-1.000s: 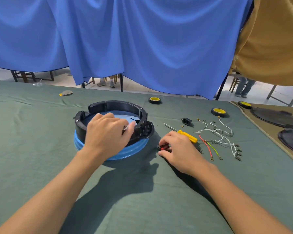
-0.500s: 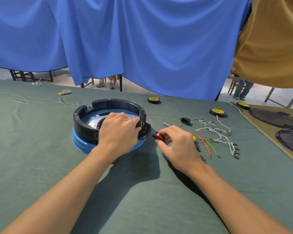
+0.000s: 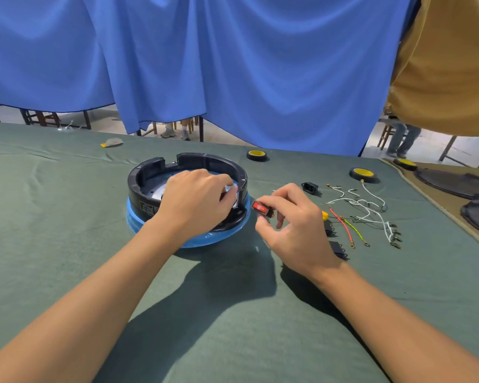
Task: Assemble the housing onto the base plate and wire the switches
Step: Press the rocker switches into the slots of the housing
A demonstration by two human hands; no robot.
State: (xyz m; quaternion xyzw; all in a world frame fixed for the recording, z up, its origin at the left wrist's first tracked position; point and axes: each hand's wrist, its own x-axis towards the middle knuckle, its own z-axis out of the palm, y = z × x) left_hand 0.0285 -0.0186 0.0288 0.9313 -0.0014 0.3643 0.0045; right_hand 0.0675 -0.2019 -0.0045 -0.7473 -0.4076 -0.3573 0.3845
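A black ring-shaped housing (image 3: 155, 172) sits on a round blue base plate (image 3: 205, 239) on the green cloth. My left hand (image 3: 197, 203) lies over the housing's near right rim, its fingers closed on the wall there. Just right of that rim, my right hand (image 3: 293, 225) pinches a red rocker switch (image 3: 261, 208) between thumb and fingertips, a little above the cloth. Loose wires (image 3: 362, 214), white, red and green-yellow with metal terminals, lie to the right. Two more black switches (image 3: 338, 248) rest beside my right wrist.
A black socket part (image 3: 310, 187) and two rolls of yellow-cored tape (image 3: 257, 155) (image 3: 363, 174) lie further back. A yellow screwdriver handle (image 3: 325, 215) peeks from behind my right hand. Dark round plates (image 3: 454, 181) sit on a brown cloth at the far right. Blue curtains hang behind.
My right hand picked the red switch off the cloth and carried it left toward the housing's rim. My left hand shifted to the housing's near right wall, and the housing turned on the plate.
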